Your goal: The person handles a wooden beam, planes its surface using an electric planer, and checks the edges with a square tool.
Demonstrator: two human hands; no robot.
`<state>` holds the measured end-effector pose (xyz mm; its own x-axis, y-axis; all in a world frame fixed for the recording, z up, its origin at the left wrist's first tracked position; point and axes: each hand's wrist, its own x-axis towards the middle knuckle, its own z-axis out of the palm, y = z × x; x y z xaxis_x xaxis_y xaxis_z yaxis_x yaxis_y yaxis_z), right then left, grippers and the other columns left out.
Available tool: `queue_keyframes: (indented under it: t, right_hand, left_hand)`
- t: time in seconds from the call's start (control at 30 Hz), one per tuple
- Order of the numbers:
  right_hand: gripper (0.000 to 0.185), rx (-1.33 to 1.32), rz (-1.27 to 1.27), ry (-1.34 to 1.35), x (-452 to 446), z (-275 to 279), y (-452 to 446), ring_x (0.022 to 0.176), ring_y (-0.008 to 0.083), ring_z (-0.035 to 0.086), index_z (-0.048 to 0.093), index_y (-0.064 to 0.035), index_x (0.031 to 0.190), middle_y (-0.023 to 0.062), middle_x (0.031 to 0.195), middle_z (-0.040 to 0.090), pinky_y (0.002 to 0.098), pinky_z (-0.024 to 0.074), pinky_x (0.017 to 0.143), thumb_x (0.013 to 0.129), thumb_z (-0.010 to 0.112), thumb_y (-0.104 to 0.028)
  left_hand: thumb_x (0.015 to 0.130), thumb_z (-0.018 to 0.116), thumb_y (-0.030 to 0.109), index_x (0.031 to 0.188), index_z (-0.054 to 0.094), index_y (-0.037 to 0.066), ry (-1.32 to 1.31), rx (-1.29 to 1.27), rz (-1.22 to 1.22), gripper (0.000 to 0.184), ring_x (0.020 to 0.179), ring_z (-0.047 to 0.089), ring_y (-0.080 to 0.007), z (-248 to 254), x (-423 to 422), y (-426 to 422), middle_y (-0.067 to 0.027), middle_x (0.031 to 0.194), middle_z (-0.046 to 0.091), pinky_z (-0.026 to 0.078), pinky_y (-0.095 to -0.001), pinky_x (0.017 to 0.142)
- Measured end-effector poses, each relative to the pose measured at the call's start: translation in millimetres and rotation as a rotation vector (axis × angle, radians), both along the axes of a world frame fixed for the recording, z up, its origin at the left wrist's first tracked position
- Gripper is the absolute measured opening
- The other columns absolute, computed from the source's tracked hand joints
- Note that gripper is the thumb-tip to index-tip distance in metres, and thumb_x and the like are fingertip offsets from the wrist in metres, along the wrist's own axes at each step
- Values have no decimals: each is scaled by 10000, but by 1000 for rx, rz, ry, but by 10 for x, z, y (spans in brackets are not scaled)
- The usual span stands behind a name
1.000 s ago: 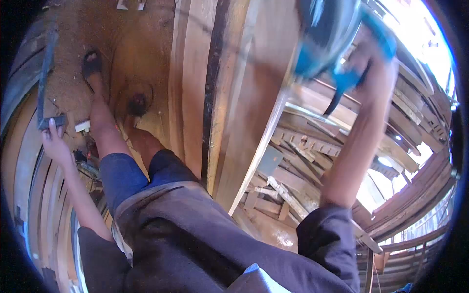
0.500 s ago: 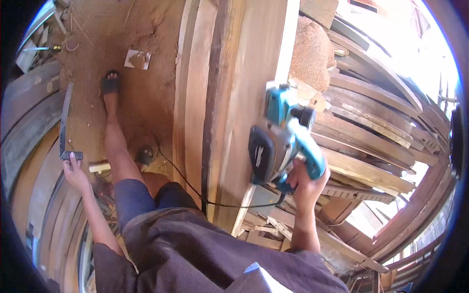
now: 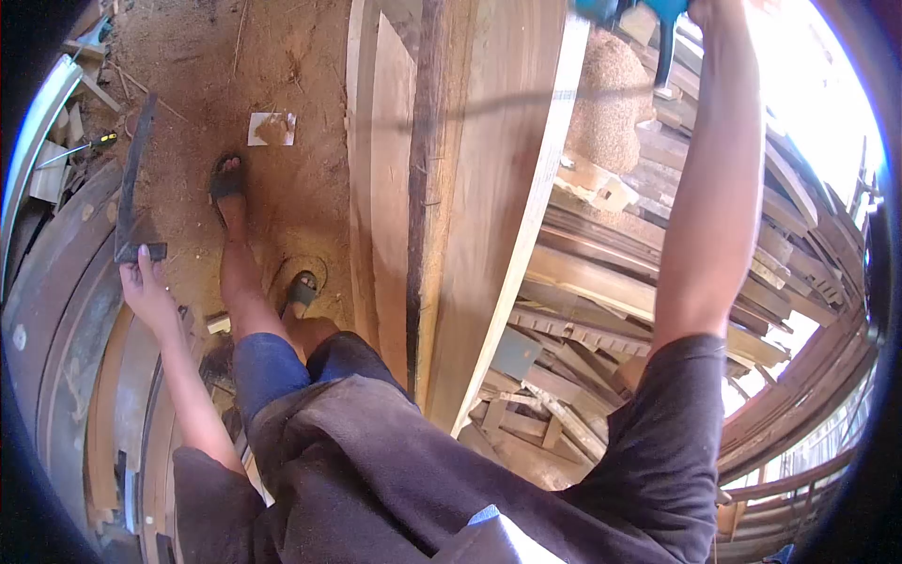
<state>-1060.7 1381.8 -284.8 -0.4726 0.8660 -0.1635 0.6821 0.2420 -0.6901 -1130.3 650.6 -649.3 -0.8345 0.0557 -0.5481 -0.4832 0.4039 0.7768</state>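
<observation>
Risk: R arm at long reach, one-handed, so planer (image 3: pixel 665 7) could tip or gouge plank (image 3: pixel 493 141). Dark blurred line across plank, prob. its cord (image 3: pixel 512 101); could snag on an edge or get nicked if slack. L hand (image 3: pixel 148 287) can't help steady: fingers gripping square's (image 3: pixel 132 179) short leg. R hand (image 3: pixel 716 7) on planer at top edge of view, cropped; can't tell finger closure. Vs 0.5 s ago: planer went from mid-view to top edge, R arm extended; L grip unchanged.
</observation>
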Motion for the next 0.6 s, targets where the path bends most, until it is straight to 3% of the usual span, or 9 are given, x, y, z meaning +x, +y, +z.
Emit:
queue_keyframes:
  t: [0.17, 0.3, 0.4, 0.43, 0.5, 0.53, 0.57, 0.6]
  right_hand:
    - [226, -22, 24, -5, -60, -20, -19, 617, 165, 558, 603, -61, 776, 24, 648, 527, 328, 477, 579, 974, 673, -141]
    - [228, -12, -12, -36, 484, 74, -889, 625, 165, 563, 597, -65, 772, 24, 650, 530, 327, 477, 580, 975, 669, -139]
    - [203, 0, -138, -100, 1404, 160, -2018, 626, 157, 579, 603, -67, 785, 32, 676, 570, 323, 483, 580, 977, 639, -121]
    - [174, 125, -82, -243, 1696, 234, -2490, 560, 157, 580, 601, -55, 786, 39, 643, 581, 317, 479, 546, 955, 621, -90]
    - [105, 61, -103, -178, 2685, 269, -3295, 441, 124, 538, 681, 12, 948, 32, 633, 614, 279, 415, 429, 919, 661, -87]
    - [147, 136, -138, -231, 2942, 264, -3797, 444, 96, 533, 684, 13, 1008, 1, 573, 558, 259, 410, 415, 954, 649, -120]
    - [229, 99, -249, -320, 3628, 304, -4155, 536, 100, 597, 646, 2, 1109, 23, 747, 647, 266, 477, 498, 907, 715, -81]
    - [272, -39, -340, -281, 3945, 386, -4562, 636, 89, 624, 645, 8, 1113, 25, 802, 661, 254, 507, 580, 894, 760, -105]
  left_hand:
    - [1069, 695, 249, 1105, 663, 53, 36, -2, 28, 202, 1005, 625, -99, 329, -55, 192, -12, 1065, 679, 533, -322, 921]
    - [1068, 694, 238, 1124, 674, 44, 58, -11, -2, 203, 1042, 648, -120, 82, 95, -218, -39, 1092, 690, 568, -348, 937]
    - [1076, 680, 220, 1136, 676, 41, 39, 2, 52, 189, 1030, 660, -127, 74, 350, -404, -54, 1119, 690, 580, -342, 924]
    - [1080, 673, 214, 1138, 673, 33, 39, 27, 85, 190, 1028, 664, -136, 31, 462, -487, -65, 1127, 688, 588, -345, 921]
    - [1083, 667, 208, 1140, 670, 24, 35, 50, 126, 192, 1027, 669, -144, -53, 694, -638, -76, 1134, 686, 595, -347, 919]
    - [1084, 665, 205, 1130, 663, 15, 27, 37, 130, 196, 1032, 668, -150, -82, 812, -713, -85, 1135, 684, 600, -355, 928]
    - [1085, 662, 202, 1119, 657, 5, 20, 20, 134, 200, 1036, 668, -156, -114, 928, -805, -93, 1137, 683, 606, -362, 937]
    - [1085, 662, 202, 1119, 657, 5, 20, 15, 141, 200, 1036, 668, -156, -193, 1032, -923, -93, 1137, 683, 606, -362, 937]
